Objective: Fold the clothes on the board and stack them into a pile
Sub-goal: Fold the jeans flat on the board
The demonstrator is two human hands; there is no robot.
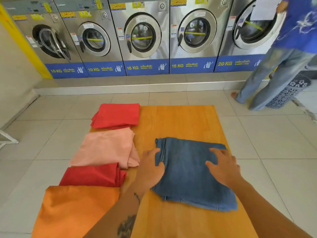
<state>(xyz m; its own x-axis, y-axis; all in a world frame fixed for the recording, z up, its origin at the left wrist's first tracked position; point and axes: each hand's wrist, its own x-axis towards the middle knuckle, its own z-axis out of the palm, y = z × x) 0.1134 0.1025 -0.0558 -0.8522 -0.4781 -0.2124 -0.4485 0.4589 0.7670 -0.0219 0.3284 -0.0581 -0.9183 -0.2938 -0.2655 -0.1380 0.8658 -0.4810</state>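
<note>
A folded blue denim garment (pixel 188 174) lies on the right half of the orange wooden board (pixel 180 122). My left hand (pixel 151 169) pinches the garment's left edge between thumb and fingers. My right hand (pixel 224 165) rests flat on its right part, fingers spread. Along the board's left side lie folded clothes in a row: a red one (pixel 116 115) farthest, a pink one (pixel 106 148), a darker red one (pixel 92 176) and an orange one (pixel 73 210) nearest me.
The board lies on a pale tiled floor (pixel 274 138). A row of steel washing machines (pixel 144 36) stands behind a low step. A person in a blue shirt and jeans (pixel 281 69) stands at the far right beside a patterned basket (pixel 289 91).
</note>
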